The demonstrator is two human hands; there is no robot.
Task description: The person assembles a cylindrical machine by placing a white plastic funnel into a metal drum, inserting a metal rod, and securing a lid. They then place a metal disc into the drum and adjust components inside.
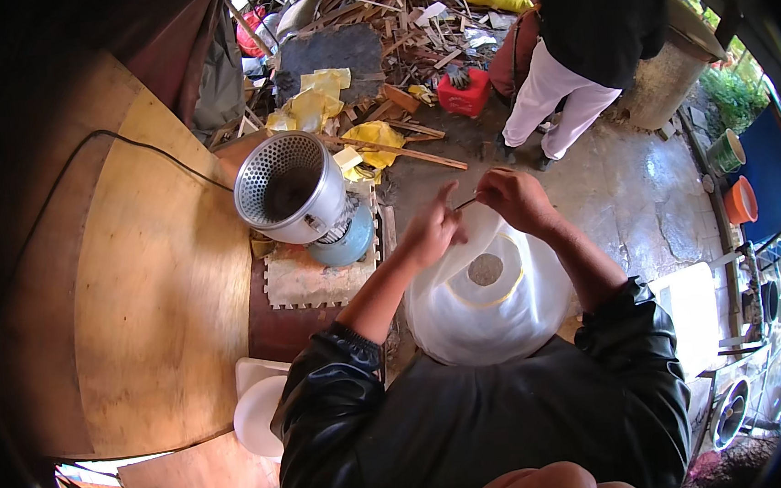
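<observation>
Floor behind glossy translucent ring, right grip around dark sliver, left grip wide

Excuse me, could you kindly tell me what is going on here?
A person's right hand holds a thin dark stick, with the left hand close beside it. Both hands are at the far side of what looks like a large roll of clear plastic. A metal drum stands to the left, and another person is farther ahead.

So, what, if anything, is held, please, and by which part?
Right hand: a thin dark strip, apparently pinched at its right end; left hand: cannot tell.
</observation>
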